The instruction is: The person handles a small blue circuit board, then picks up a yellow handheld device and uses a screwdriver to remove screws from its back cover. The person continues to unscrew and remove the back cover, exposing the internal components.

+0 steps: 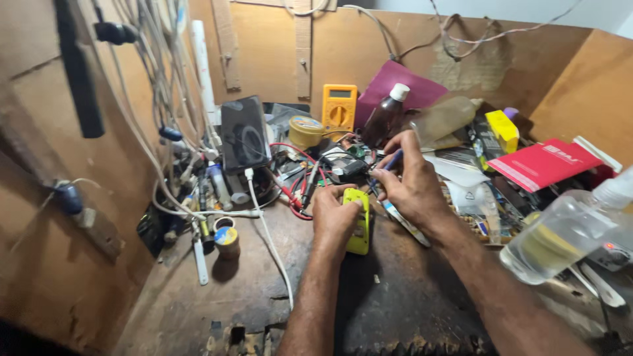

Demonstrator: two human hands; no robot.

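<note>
**Hidden or cut off**

Yellow-green device (359, 224): mostly covered by left hand (333, 221). Blue-handled tool (390, 163): tip hidden behind right hand (412, 188). Clear plastic bottle (567, 234): blurred, clipped by the right edge. Wire tangle (300, 181): individual leads untraceable.

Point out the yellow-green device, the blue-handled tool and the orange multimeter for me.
yellow-green device (359, 227): head view, its side below the left thumb.
blue-handled tool (393, 159): head view, handle above the right fingers.
orange multimeter (339, 109): head view, dial face.

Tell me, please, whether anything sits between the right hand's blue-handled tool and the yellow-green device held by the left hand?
Nothing visible does. The left hand grips the yellow-green device, and the right hand holds the blue-handled tool just above its top end, beside red wires.
</note>
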